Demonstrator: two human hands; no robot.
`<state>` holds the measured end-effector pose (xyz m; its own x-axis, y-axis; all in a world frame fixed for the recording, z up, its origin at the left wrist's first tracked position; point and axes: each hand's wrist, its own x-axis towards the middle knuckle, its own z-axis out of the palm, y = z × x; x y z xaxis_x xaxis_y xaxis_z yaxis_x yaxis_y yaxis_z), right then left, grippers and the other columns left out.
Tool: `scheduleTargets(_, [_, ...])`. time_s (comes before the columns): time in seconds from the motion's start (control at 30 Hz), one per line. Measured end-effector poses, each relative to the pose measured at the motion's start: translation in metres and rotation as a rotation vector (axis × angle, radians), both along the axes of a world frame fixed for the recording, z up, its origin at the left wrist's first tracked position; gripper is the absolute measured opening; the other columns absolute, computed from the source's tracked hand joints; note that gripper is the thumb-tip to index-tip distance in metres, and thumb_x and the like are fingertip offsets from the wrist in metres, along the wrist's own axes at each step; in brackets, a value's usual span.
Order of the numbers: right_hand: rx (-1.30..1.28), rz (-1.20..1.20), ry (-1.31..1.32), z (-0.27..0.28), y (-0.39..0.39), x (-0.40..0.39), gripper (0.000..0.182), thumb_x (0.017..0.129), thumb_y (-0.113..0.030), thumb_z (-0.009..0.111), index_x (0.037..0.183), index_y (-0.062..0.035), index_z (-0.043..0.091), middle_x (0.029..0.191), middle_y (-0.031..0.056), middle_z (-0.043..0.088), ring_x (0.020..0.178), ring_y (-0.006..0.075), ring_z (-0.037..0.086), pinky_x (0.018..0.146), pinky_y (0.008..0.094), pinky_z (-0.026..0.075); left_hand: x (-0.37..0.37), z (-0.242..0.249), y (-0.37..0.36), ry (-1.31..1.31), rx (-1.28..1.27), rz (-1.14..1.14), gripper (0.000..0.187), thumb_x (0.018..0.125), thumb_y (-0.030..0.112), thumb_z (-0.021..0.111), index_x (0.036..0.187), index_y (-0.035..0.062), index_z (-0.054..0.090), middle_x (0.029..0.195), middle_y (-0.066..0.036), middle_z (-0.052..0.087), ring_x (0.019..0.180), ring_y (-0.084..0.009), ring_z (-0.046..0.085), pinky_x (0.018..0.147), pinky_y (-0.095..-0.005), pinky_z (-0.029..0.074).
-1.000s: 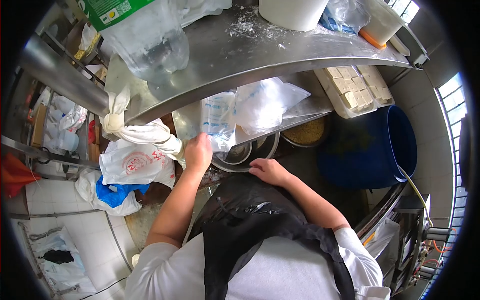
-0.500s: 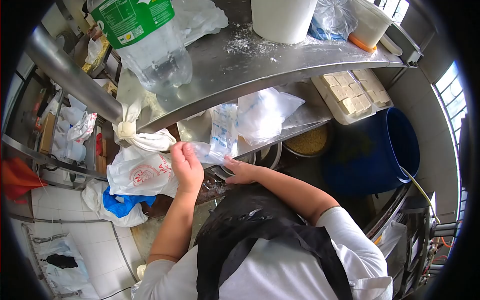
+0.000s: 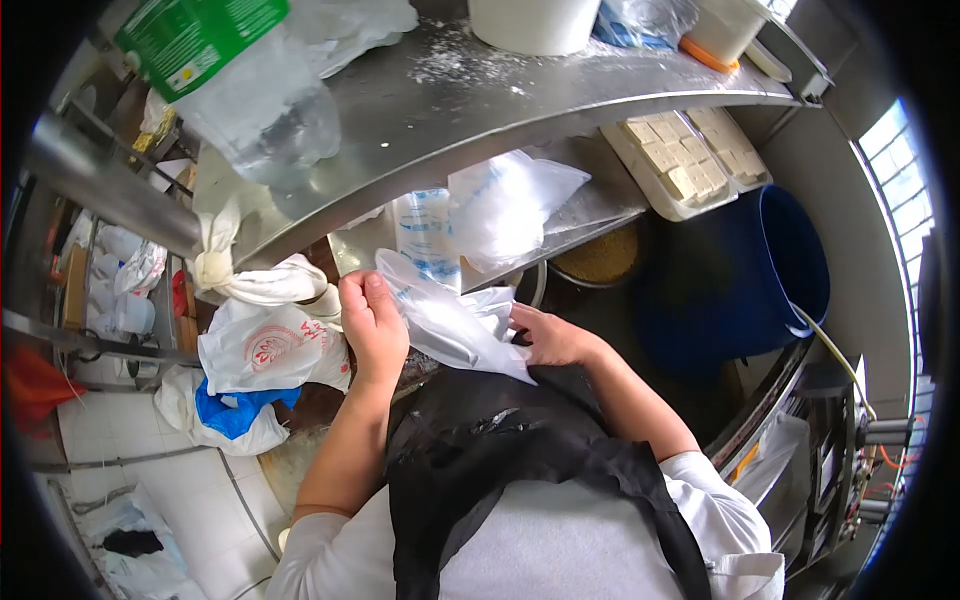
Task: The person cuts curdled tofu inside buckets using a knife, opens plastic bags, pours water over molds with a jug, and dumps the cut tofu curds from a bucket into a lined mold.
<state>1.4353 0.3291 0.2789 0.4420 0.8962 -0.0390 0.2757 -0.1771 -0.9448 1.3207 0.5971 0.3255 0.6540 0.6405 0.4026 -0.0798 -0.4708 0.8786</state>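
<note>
A thin, clear plastic bag (image 3: 455,325) stretches between my two hands, in front of the black apron. My left hand (image 3: 372,325) is closed in a fist on the bag's left end, thumb uppermost. At the other end, my right hand (image 3: 558,338) has its fingers curled on the bag's edge; part of the fingertips is hidden by the plastic. Just beyond, on the lower shelf, lie a stack of blue-printed plastic bags (image 3: 426,235) and a bulging white plastic bag (image 3: 500,210).
A steel table (image 3: 400,130) overhangs the shelf, with a green-labelled bottle (image 3: 270,120) and a white bucket (image 3: 535,25) on it. Tofu-like blocks fill trays (image 3: 675,165) at right, near a blue barrel (image 3: 730,270). A knotted cloth (image 3: 270,282) hangs from the table leg.
My right hand has moved right, away from my left. The plastic bag between them is now spread wider and more unfolded. The whole view has shifted slightly.
</note>
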Motion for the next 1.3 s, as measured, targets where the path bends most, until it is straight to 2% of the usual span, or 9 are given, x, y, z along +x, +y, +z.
scheduleTargets(0.1, [-0.228,-0.164,0.001,0.004,-0.029,-0.003,0.064,0.088,-0.050,0.078,0.131,-0.0037,0.066,0.121,0.0212,0.068,0.109,0.0368,0.068,0.093,0.0434,0.055,0.013,-0.007,-0.003,0.053,-0.053,0.024,0.022,0.111,0.023,0.051,0.100,0.0040,0.055,0.075,0.004,0.048,0.063,-0.0062,0.041,0.056,-0.0258,0.037])
scheduleTargets(0.23, [-0.127,-0.673,-0.347,-0.004,-0.037,-0.021,0.071,0.086,-0.027,0.082,0.145,-0.0025,0.049,0.149,0.0220,0.047,0.132,0.0394,0.054,0.107,0.0449,0.049,0.017,-0.014,-0.017,0.108,-0.116,-0.084,0.021,0.110,0.021,0.052,0.099,0.0046,0.057,0.074,0.004,0.050,0.061,-0.0062,0.045,0.053,-0.0252,0.039])
scheduleTargets(0.33, [0.224,-0.552,-0.506,0.017,-0.032,-0.020,0.061,0.090,-0.018,0.077,0.143,-0.0028,0.051,0.152,0.0198,0.044,0.132,0.0364,0.053,0.102,0.0437,0.051,0.018,-0.029,-0.019,0.316,-0.104,-0.273,0.019,0.108,0.017,0.055,0.101,-0.0006,0.057,0.081,-0.008,0.063,0.066,-0.0175,0.057,0.065,-0.0336,0.047])
scheduleTargets(0.5, [0.177,-0.438,0.069,0.024,-0.025,-0.032,0.031,0.092,0.000,0.051,0.118,-0.0003,0.069,0.088,0.0108,0.072,0.080,0.0173,0.067,0.078,0.0334,0.055,0.013,-0.019,-0.013,0.524,0.456,-0.364,0.028,0.096,0.009,0.063,0.122,-0.0024,0.063,0.116,-0.024,0.069,0.109,-0.0423,0.066,0.098,-0.0489,0.052])
scheduleTargets(0.8, [0.057,-0.347,0.025,0.033,-0.022,-0.028,0.031,0.091,-0.002,0.053,0.118,-0.0004,0.068,0.090,0.0119,0.072,0.084,0.0200,0.068,0.080,0.0352,0.056,0.021,0.054,-0.042,0.087,0.614,-0.662,0.034,0.091,0.006,0.063,0.124,-0.0004,0.065,0.121,-0.021,0.070,0.113,-0.0411,0.065,0.099,-0.0465,0.051])
scheduleTargets(0.87, [0.035,-0.305,-0.030,0.037,-0.020,-0.025,0.033,0.091,-0.002,0.054,0.121,-0.0011,0.068,0.095,0.0134,0.072,0.088,0.0210,0.069,0.081,0.0353,0.056,0.026,0.040,-0.035,0.689,0.412,-0.914,0.021,0.092,0.009,0.066,0.111,0.0007,0.070,0.102,-0.020,0.074,0.094,-0.0381,0.072,0.084,-0.0433,0.055])
scheduleTargets(0.97, [0.135,-0.622,-0.269,0.021,-0.020,-0.022,0.042,0.091,-0.006,0.067,0.133,-0.0039,0.063,0.126,0.0169,0.065,0.114,0.0256,0.066,0.094,0.0362,0.054,0.024,0.004,-0.018,0.475,0.370,-0.599,0.012,0.094,0.012,0.068,0.098,0.0004,0.068,0.088,-0.021,0.071,0.084,-0.0414,0.069,0.075,-0.0464,0.054])
scheduleTargets(1.13, [0.201,-0.974,-0.456,0.031,-0.036,-0.014,0.025,0.091,-0.003,0.071,0.116,-0.0001,0.067,0.110,0.0141,0.067,0.094,0.0244,0.068,0.081,0.0342,0.056,0.017,-0.028,0.013,0.397,0.178,-0.187,0.012,0.094,0.011,0.069,0.093,0.0009,0.064,0.085,-0.021,0.070,0.082,-0.0423,0.067,0.074,-0.0471,0.053])
scheduleTargets(1.3, [0.106,-0.590,-0.371,0.050,-0.019,-0.033,0.027,0.089,-0.016,0.079,0.108,-0.0010,0.069,0.092,0.0145,0.070,0.080,0.0271,0.070,0.074,0.0362,0.057,0.019,-0.049,-0.030,0.398,-0.561,-0.498,0.010,0.098,0.011,0.072,0.097,0.0033,0.066,0.088,-0.002,0.068,0.082,-0.0099,0.063,0.073,-0.0290,0.052])
